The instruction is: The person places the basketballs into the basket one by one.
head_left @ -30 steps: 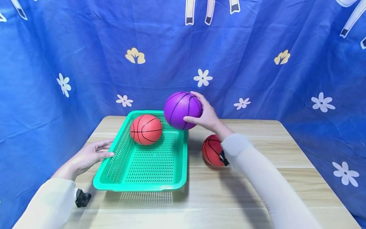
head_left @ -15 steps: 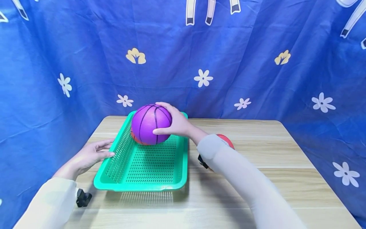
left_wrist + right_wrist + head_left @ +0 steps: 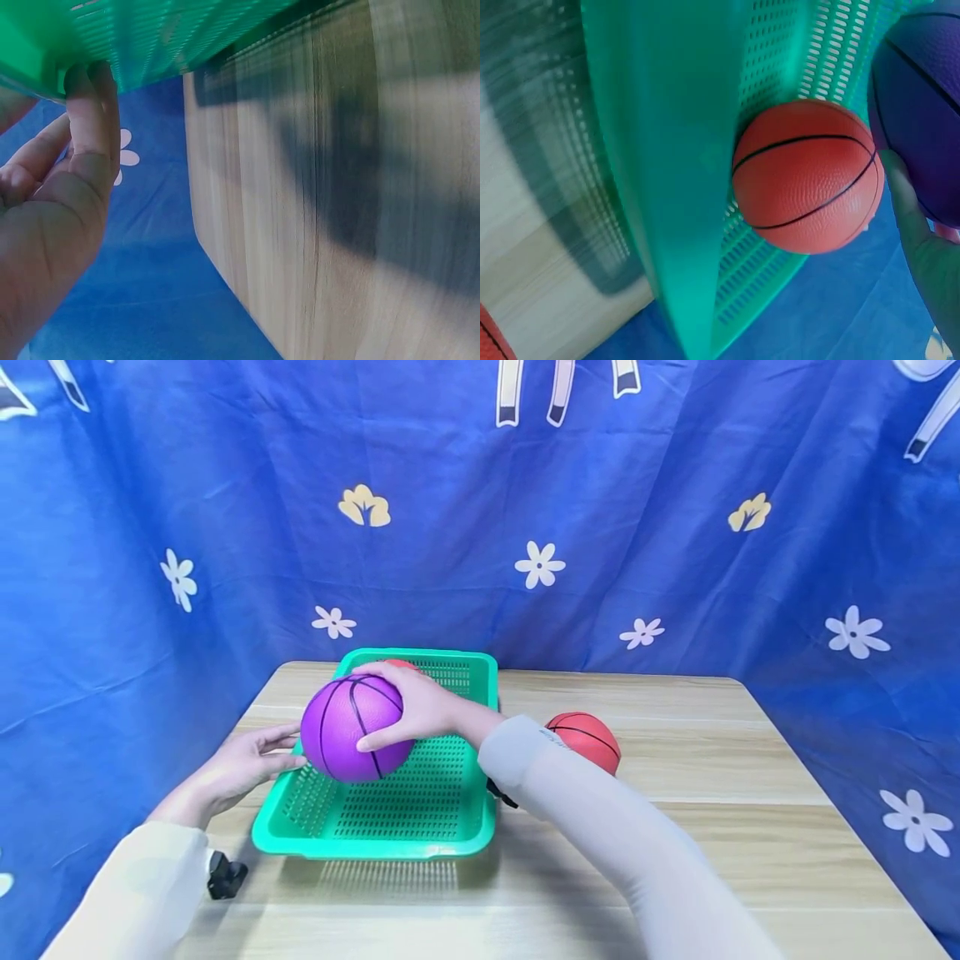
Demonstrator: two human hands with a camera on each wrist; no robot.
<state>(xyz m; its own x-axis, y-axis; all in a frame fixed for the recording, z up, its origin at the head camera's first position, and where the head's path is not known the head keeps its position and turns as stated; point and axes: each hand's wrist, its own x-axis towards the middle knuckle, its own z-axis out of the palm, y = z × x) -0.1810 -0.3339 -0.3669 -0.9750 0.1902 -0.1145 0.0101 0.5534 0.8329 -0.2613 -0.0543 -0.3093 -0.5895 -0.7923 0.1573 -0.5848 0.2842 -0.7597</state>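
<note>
In the head view my right hand (image 3: pixel 422 703) grips a purple toy basketball (image 3: pixel 352 735) from its right side, thumb in front and fingers over the top. The ball is over the left part of a green perforated plastic basket (image 3: pixel 375 847). My left hand (image 3: pixel 243 767) holds the basket's left rim; its fingers (image 3: pixel 90 120) reach up against the outer side in the left wrist view. An orange-red basketball (image 3: pixel 806 176) lies inside the basket at the back, mostly hidden behind the purple ball and right hand in the head view.
Another red basketball (image 3: pixel 588 739) rests on the wooden table (image 3: pixel 675 760) right of the basket, partly covered by the right sleeve. A blue patterned cloth (image 3: pixel 450 527) hangs behind the table and along its sides.
My right hand has carried the purple ball leftward from the basket's back right corner, then nearer over its left part. The left hand stays at the rim.
</note>
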